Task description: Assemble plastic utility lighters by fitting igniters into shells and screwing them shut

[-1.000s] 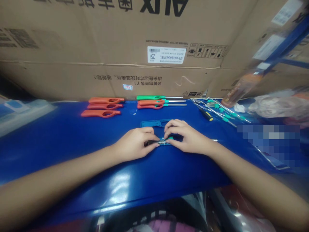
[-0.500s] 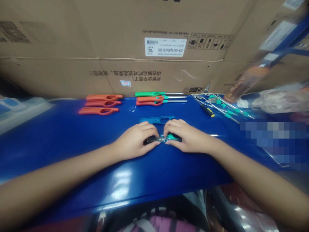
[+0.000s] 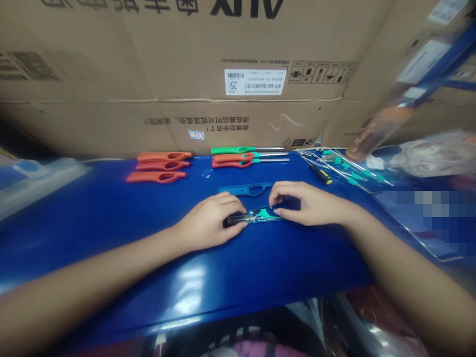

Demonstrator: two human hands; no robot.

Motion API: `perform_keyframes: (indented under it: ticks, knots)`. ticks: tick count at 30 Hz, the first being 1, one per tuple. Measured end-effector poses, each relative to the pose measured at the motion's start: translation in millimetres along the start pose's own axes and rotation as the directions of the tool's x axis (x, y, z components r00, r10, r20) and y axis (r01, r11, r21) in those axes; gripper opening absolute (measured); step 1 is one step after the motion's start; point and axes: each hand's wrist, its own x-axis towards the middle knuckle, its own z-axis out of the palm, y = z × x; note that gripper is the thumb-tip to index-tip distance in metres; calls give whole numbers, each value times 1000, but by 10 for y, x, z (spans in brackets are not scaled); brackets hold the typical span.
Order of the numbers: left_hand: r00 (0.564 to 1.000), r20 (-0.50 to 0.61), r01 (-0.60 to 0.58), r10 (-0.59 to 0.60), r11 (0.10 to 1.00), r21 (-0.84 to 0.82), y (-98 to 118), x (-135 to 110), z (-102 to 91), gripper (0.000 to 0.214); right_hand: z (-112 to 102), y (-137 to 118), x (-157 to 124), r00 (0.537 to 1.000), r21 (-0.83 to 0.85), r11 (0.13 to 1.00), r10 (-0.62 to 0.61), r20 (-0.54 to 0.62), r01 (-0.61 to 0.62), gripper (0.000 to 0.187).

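In the head view, a partly assembled lighter (image 3: 256, 216) lies on the blue table, its lower shell blue, with a dark clear fuel tank and a green trigger showing inside. My left hand (image 3: 213, 218) is closed around the tank end, thumb in front and fingers behind. My right hand (image 3: 312, 201) is at the trigger end, its thumb and fingertips close together at the lighter's edge; part of that end is hidden by the hand. Just behind lies a loose blue half shell (image 3: 243, 190) with its hollow inside up.
Several orange shells (image 3: 156, 166) lie at the back left. Lighters with metal rods (image 3: 234, 157) rest at the back middle. A screwdriver (image 3: 320, 173) and rods with green parts (image 3: 344, 166) lie to the right. Behind stands a large carton (image 3: 167, 59); a bottle (image 3: 379, 131) leans at right.
My right hand has shifted right and slightly away along the lighter, uncovering the green trigger. My left hand stays on the tank end. The view has tilted up slightly.
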Motion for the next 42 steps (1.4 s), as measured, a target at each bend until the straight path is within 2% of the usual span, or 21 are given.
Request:
perform_keyframes:
  ticks: [4,9,18,32,39,42]
  knots:
    - [999,-51,18,-17,1000,17,25,-6,-14,32,-25,41,-3,996,26,999,41,85,-44,7]
    - [998,-68,-3,2,1000,-25,73,35,66,21,16,33,17,993,-3,1000,29,111,-29,7]
    - [986,-142,56,-82,983,-175,50,81,141,14,49,-86,25,996,-157,988,14,90,0,13]
    - [982,-149,85,-119,972,-218,44,103,144,12,44,-47,10,995,-121,993,5,97,7,13]
    - [990,-132,14,-45,973,-229,26,72,105,16,-40,3,-14,995,-54,998,-21,102,27,13]
    - [985,-162,30,-65,978,-208,-4,47,73,19,-85,46,-22,993,-41,999,-30,118,35,13]
